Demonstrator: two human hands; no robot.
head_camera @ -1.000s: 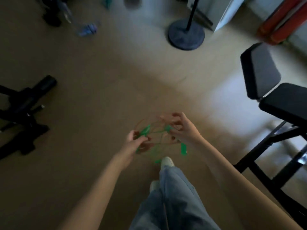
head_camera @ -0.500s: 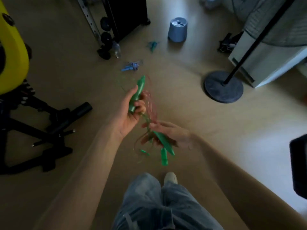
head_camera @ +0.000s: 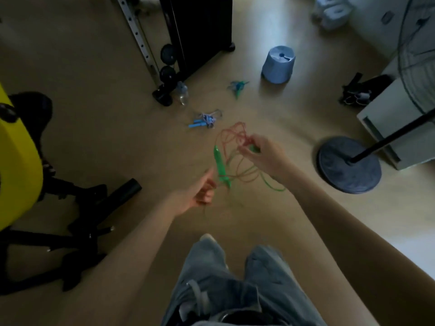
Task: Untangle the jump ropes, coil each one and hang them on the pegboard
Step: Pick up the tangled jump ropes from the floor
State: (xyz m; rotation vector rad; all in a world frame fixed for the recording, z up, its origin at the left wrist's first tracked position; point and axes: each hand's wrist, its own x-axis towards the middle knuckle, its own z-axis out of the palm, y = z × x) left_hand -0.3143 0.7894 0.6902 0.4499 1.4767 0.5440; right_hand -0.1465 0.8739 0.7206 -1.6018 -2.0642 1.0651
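Observation:
A tangled jump rope with green handles and red and green cord hangs between my hands above the floor. My right hand (head_camera: 261,154) pinches a bunch of red cord loops (head_camera: 233,135) and a green piece at its fingertips. My left hand (head_camera: 200,191), fingers curled, holds the cord just below a long green handle (head_camera: 220,164) that sticks up from it. A green cord loop (head_camera: 270,184) dangles under my right wrist. Two more ropes lie on the floor beyond: a blue-handled bundle (head_camera: 204,120) and a teal one (head_camera: 237,87).
A yellow exercise machine (head_camera: 16,156) with black legs stands at the left. A fan's round base (head_camera: 348,164) and pole are at the right, beside a white unit (head_camera: 395,128). A blue upturned bin (head_camera: 279,63), a weight rack (head_camera: 164,55) and a bottle (head_camera: 182,92) lie ahead.
My view has swung up towards the rack and bin. My right hand rose from below to pull the red loops up and right, and my left hand dropped lower with the green handle.

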